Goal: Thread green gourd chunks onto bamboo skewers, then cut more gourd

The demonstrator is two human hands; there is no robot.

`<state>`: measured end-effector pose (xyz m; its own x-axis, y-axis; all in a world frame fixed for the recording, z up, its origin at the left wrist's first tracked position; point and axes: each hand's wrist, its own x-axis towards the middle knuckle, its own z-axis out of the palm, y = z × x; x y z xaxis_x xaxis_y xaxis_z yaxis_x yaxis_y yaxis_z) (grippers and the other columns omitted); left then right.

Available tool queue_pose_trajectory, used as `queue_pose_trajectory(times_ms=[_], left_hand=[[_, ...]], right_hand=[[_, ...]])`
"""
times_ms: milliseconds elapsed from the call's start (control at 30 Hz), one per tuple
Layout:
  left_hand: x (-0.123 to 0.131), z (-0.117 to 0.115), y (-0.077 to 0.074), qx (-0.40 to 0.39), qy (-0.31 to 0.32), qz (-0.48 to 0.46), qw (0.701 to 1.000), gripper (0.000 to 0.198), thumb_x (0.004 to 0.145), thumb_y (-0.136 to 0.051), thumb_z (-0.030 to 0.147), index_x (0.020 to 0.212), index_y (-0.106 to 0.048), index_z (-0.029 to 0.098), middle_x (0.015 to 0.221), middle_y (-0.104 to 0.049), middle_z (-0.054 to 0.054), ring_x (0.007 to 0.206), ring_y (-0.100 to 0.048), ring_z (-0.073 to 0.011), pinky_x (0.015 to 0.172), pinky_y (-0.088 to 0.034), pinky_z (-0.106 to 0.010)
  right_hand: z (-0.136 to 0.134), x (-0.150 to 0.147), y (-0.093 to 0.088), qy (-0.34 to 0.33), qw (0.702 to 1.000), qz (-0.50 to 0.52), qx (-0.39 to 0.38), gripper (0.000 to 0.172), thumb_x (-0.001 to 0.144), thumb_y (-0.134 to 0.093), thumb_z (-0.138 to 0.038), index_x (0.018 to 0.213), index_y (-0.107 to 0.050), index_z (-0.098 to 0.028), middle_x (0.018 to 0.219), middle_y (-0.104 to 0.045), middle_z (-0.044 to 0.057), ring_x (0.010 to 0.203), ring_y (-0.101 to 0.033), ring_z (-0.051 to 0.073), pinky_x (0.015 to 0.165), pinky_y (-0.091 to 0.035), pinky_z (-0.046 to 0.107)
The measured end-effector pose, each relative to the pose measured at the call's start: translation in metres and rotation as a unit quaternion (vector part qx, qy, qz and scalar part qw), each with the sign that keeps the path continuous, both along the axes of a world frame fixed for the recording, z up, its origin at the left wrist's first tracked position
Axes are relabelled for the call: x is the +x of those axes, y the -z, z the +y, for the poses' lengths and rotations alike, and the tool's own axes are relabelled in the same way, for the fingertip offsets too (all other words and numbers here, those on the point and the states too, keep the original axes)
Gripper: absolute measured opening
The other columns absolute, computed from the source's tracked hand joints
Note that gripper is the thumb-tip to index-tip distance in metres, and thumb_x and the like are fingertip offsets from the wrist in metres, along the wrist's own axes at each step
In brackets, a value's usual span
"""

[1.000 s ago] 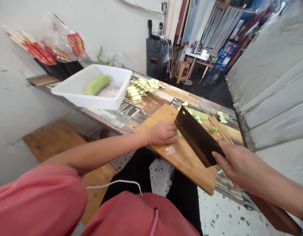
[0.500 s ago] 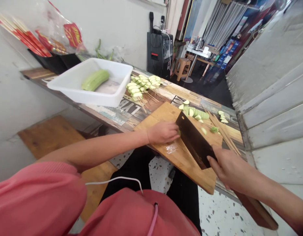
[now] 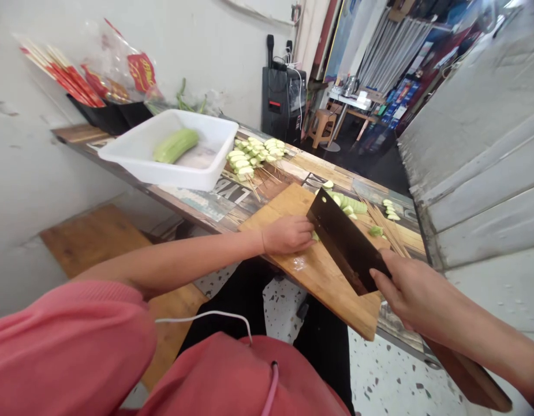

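Note:
My right hand (image 3: pixel 405 289) grips the handle of a dark cleaver (image 3: pixel 347 242), its blade slanting over the wooden cutting board (image 3: pixel 284 208). Against the blade's far end, my left hand (image 3: pixel 289 234) rests closed on the board; a small bit of green shows by its fingertips, mostly hidden. Behind the blade lies a row of sliced green squash (image 3: pixel 347 203). A small green end piece (image 3: pixel 376 231) sits near the board's right edge, beside thin wooden skewers (image 3: pixel 385 225).
A white tub (image 3: pixel 163 173) holding a whole squash (image 3: pixel 175 145) stands on the table's left part. Skewered slices (image 3: pixel 253 153) lie right of it. Black holders (image 3: pixel 106 115) with red-wrapped chopsticks are at the wall. More slices (image 3: pixel 391 209) lie far right.
The cleaver and my right hand have shifted slightly right and up, the blade tilting a little. My left hand stays almost in place. The view has moved slightly.

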<state>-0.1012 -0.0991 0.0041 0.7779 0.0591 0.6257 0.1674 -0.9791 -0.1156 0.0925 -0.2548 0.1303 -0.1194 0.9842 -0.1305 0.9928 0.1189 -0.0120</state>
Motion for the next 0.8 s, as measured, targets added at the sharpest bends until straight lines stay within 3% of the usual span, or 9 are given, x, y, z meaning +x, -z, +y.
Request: queue_pose_trajectory(times_ms=[300, 467, 667, 800], left_hand=[[0.001, 0.001, 0.000, 0.036, 0.006, -0.006, 0.999, 0.032, 0.092, -0.043, 0.027, 0.067, -0.060, 0.015, 0.076, -0.063, -0.009, 0.075, -0.058, -0.0169, 0.066, -0.048, -0.030], [-0.004, 0.002, -0.003, -0.003, 0.028, -0.016, 0.999, 0.029, 0.092, -0.044, 0.029, 0.076, -0.063, 0.013, 0.081, -0.064, -0.011, 0.080, -0.059, -0.0179, 0.071, -0.050, -0.031], [-0.022, 0.006, -0.006, -0.038, 0.087, 0.010, 0.995, 0.024, 0.092, -0.044, 0.027, 0.088, -0.064, 0.015, 0.094, -0.065, -0.013, 0.086, -0.059, -0.0175, 0.082, -0.049, -0.033], [-0.024, 0.007, -0.003, -0.040, 0.082, 0.038, 0.995, 0.027, 0.093, -0.038, 0.021, 0.087, -0.064, 0.015, 0.095, -0.064, -0.013, 0.087, -0.058, -0.0174, 0.082, -0.049, -0.033]], right_hand=[[0.003, -0.002, 0.002, 0.006, 0.999, 0.002, -0.050, 0.014, 0.087, -0.035, -0.022, 0.076, -0.044, -0.019, 0.049, -0.050, -0.001, 0.041, -0.047, 0.013, 0.046, -0.030, 0.024], [0.007, -0.006, 0.013, 0.024, 0.996, -0.002, -0.082, 0.016, 0.088, -0.035, -0.019, 0.078, -0.047, -0.017, 0.049, -0.050, 0.000, 0.039, -0.046, 0.012, 0.046, -0.030, 0.023], [0.008, -0.001, 0.006, 0.016, 0.998, 0.000, -0.053, 0.014, 0.087, -0.039, -0.020, 0.074, -0.043, -0.020, 0.055, -0.055, 0.002, 0.044, -0.049, 0.012, 0.046, -0.028, 0.023], [0.004, 0.001, 0.000, 0.012, 1.000, -0.010, -0.017, 0.016, 0.088, -0.036, -0.024, 0.073, -0.038, -0.021, 0.053, -0.053, 0.001, 0.043, -0.048, 0.012, 0.046, -0.028, 0.023]])
